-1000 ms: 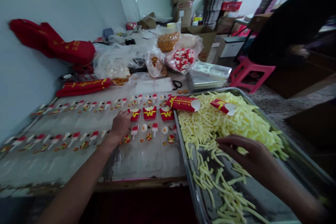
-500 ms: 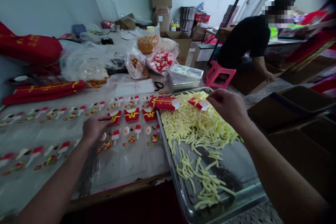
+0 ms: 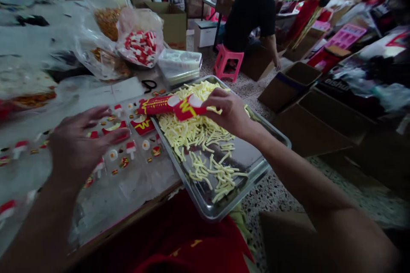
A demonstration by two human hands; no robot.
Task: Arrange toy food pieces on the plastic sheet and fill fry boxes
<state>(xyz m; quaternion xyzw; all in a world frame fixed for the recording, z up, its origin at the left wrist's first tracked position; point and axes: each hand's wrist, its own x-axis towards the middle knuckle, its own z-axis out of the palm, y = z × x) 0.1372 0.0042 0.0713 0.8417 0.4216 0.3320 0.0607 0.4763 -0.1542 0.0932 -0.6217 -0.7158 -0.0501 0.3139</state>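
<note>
My right hand point(image 3: 229, 113) pinches a small red fries carton point(image 3: 185, 110) with a yellow zigzag mark, held over the tray of pale yellow toy fries point(image 3: 198, 134). Just left of it, a stack of flat red cartons point(image 3: 156, 105) lies across the tray's left rim, partly over the fries. My left hand point(image 3: 75, 138) is open, its fingers spread above the table. Near its fingertips lies a red carton point(image 3: 117, 131), partly covered by the thumb. Another red carton point(image 3: 142, 124) lies beside the tray. Tiny egg, burger and red-and-white popsicle pieces point(image 3: 130, 147) sit around them in rows.
The metal tray point(image 3: 211, 213) overhangs the table's front edge. Behind it are clear plastic boxes point(image 3: 179, 66), black scissors point(image 3: 149, 85) and bags of small pieces point(image 3: 141, 45). Open cardboard boxes point(image 3: 320, 123) stand on the right. A person point(image 3: 250, 13) sits on a pink stool point(image 3: 228, 63).
The view has swung right and down. My left hand has come off the carton it was touching and opened. The carton at my right hand has moved left, nearer the stack.
</note>
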